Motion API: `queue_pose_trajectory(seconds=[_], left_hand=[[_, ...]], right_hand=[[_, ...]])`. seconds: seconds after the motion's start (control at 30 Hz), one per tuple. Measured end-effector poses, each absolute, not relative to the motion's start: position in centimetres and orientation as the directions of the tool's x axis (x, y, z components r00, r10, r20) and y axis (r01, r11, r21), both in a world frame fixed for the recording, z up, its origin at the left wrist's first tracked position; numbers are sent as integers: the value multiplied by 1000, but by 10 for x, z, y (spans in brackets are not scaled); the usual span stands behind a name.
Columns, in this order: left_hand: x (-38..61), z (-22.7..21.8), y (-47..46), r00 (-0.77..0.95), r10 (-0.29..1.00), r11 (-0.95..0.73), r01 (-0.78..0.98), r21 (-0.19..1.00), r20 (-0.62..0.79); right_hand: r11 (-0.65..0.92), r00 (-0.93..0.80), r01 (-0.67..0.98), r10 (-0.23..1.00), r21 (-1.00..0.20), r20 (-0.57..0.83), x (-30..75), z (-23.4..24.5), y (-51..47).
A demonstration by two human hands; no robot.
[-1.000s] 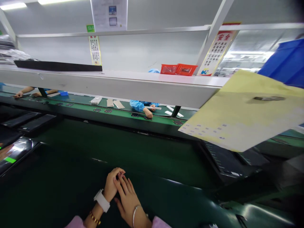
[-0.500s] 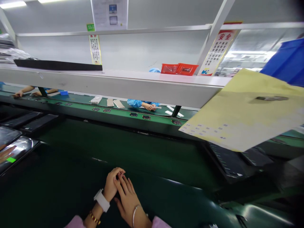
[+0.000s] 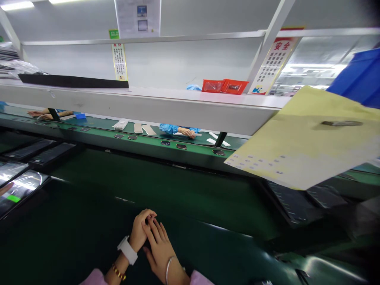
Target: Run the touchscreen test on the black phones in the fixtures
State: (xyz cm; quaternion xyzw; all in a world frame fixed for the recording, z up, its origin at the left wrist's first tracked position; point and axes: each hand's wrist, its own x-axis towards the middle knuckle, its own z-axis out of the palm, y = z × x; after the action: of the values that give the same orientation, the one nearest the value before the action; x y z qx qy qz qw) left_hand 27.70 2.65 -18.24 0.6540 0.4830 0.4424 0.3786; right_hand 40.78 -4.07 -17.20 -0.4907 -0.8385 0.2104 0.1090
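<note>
My left hand [image 3: 139, 230], with a white watch and a gold bracelet on the wrist, rests on the dark green conveyor belt [image 3: 184, 190] with its fingers curled in. Its fingertips touch the tips of my right hand [image 3: 158, 247], which lies flat beside it with fingers stretched out and a thin bangle on the wrist. Neither hand holds anything that I can see. Pink sleeves show at the bottom edge.
Glossy dark panels [image 3: 20, 184] lie on the belt at the left, another dark panel [image 3: 292, 202] at the right under a yellow sheet [image 3: 305, 138]. A white shelf [image 3: 148, 105] carries red bins [image 3: 224, 86]. Co-workers' hands [image 3: 185, 132] work on the far side.
My hands have stayed still. The dark panels on the belt have slid to the right. The co-worker's hand opposite has drawn back from the near rail.
</note>
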Motion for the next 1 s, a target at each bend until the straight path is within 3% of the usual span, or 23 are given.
queue_pose_trajectory(seconds=[0.4,1.0], left_hand=[[276,-186,27,153,962,-263,274,925,229],[274,-187,27,164,950,-302,258,918,266]], right_hand=[[400,-488,795,868,-456,-88,406,-171,-39],[415,-492,782,869,-464,-52,406,-173,-38]])
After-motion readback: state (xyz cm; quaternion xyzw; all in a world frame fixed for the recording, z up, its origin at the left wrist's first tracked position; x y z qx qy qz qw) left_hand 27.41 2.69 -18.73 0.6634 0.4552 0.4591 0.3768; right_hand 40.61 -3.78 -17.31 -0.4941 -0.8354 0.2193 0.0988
